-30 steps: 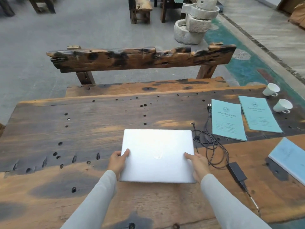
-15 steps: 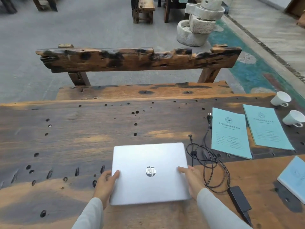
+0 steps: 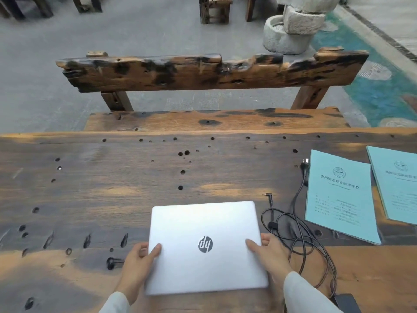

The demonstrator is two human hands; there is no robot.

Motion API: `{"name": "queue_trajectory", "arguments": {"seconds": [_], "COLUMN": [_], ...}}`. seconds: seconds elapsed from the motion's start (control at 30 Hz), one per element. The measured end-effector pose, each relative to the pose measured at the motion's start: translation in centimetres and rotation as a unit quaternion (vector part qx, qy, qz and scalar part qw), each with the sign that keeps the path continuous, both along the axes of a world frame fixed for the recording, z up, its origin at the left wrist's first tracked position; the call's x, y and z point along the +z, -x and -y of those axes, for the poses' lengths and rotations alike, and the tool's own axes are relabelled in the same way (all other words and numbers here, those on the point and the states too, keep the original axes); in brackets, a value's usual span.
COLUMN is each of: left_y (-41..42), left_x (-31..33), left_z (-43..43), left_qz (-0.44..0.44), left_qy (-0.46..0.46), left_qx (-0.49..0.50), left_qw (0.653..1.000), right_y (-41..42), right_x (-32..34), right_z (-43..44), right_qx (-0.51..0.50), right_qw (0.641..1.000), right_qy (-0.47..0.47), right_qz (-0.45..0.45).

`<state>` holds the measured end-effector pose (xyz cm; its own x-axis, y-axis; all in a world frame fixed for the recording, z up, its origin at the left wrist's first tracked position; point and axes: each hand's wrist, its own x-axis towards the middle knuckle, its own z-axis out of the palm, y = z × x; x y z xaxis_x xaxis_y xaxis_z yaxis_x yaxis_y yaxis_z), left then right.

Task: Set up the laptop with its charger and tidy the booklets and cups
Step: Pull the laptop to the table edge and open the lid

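Note:
A closed silver laptop (image 3: 204, 224) with a round logo lies flat on the wooden table (image 3: 90, 188) at the near edge. My left hand (image 3: 140, 259) grips its left side, thumb on the lid. Its right side is held by my right hand (image 3: 269, 253) in the same way. A black charger cable (image 3: 300, 224) lies coiled just right of the laptop, its small plug tip (image 3: 268, 195) and wall plug (image 3: 304, 167) lying free, its power brick (image 3: 347, 302) at the bottom right. Two teal booklets (image 3: 340, 195) (image 3: 399, 184) lie flat further right. No cups are in view.
A rough wooden bench (image 3: 216, 119) with a dark backrest (image 3: 212, 72) stands right behind the table's far edge. Stone millstones (image 3: 291, 26) sit on the floor beyond, beside a teal painted strip. More wooden furniture legs show at the top.
The view has tilted up and left, so the laptop and my hands sit lower in the frame and the cups and third booklet have left it. My grip on the laptop is the same.

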<state>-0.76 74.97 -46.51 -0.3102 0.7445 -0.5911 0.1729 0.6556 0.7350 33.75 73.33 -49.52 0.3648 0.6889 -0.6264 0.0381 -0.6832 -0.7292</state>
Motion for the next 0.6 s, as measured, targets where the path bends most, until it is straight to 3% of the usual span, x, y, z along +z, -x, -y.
{"name": "queue_trajectory", "arguments": {"seconds": [0.3, 0.6], "left_y": [0.1, -1.7], "left_x": [-1.7, -1.0], "left_z": [-1.5, -2.9], "left_qz": [-0.039, -0.156], "left_qy": [0.020, 0.013], "left_qx": [-0.027, -0.049], "left_qw": [0.999, 0.986], "right_y": [-0.3, -0.4], "right_x": [-1.0, 1.0], "right_z": [-1.3, -2.0], "right_qx": [0.024, 0.029], "right_qw": [0.999, 0.992], "right_qy": [0.008, 0.016], "right_qz": [0.038, 0.123]}}
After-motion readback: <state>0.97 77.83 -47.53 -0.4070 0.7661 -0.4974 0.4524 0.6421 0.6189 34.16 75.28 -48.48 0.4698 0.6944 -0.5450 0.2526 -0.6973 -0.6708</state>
